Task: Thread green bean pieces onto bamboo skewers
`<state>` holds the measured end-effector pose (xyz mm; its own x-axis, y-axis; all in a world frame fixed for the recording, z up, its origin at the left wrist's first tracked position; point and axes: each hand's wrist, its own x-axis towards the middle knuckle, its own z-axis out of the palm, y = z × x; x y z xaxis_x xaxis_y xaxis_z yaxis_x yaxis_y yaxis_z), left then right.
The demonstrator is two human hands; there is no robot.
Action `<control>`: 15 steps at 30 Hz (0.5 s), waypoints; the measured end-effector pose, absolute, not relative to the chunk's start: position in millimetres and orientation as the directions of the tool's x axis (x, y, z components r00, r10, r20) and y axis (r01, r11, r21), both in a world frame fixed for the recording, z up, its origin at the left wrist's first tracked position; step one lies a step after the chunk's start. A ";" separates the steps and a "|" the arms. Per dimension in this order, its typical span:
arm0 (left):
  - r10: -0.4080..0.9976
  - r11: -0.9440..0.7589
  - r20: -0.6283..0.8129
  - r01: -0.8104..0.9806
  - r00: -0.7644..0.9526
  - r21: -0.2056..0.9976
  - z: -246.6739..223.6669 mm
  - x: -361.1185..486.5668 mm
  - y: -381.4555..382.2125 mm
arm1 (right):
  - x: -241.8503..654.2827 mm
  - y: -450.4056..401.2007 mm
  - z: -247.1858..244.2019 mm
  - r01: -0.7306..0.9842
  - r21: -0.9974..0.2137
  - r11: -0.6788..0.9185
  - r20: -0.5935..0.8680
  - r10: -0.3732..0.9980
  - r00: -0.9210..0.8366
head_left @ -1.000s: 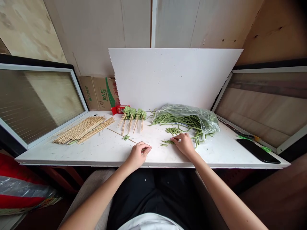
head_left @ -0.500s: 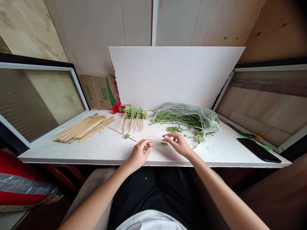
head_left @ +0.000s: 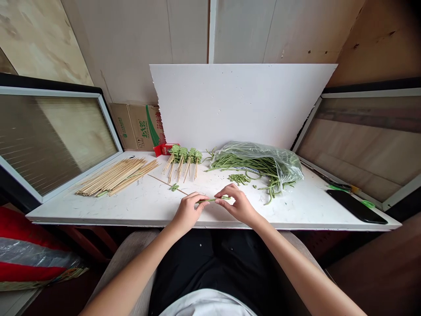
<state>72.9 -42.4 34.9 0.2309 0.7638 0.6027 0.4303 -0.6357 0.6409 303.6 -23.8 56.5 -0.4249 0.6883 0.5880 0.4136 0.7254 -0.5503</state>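
Between my two hands stretches a thin green bean [head_left: 211, 200], just above the table's front part. My left hand [head_left: 188, 213] is closed on its left portion. With thumb and fingers pinched, my right hand [head_left: 239, 205] grips it farther right; a few cut bean pieces [head_left: 226, 197] show beside those fingers, partly hidden. One bare skewer [head_left: 167, 184] lies slantwise left of my hands, with a short folded bean piece [head_left: 174, 187] on it. Behind, several skewers threaded with beans [head_left: 186, 154] lie side by side.
A pile of wooden skewers [head_left: 116, 176] lies at left. Long beans spill from a clear plastic bag [head_left: 259, 151] at back right, near a small heap of cut beans [head_left: 239, 178]. A black phone [head_left: 357, 206] rests at the right edge. A cardboard box [head_left: 136, 127] stands behind.
My right hand has moved left and down, closer to my left hand, and now grips the bean. My left hand has stayed nearly in place.
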 end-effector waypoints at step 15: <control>0.722 -0.687 0.607 0.449 0.331 0.572 42.1 79.2 -50.8 | 279.3 -39.9 47.3 0.281 -0.625 0.729 0.608 0.680 -0.411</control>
<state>79.2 -50.8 42.1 0.3312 0.7224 0.6070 0.4487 -0.6865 0.5722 279.3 -39.9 47.3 -0.4109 0.6797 0.6076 0.2813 0.7285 -0.6246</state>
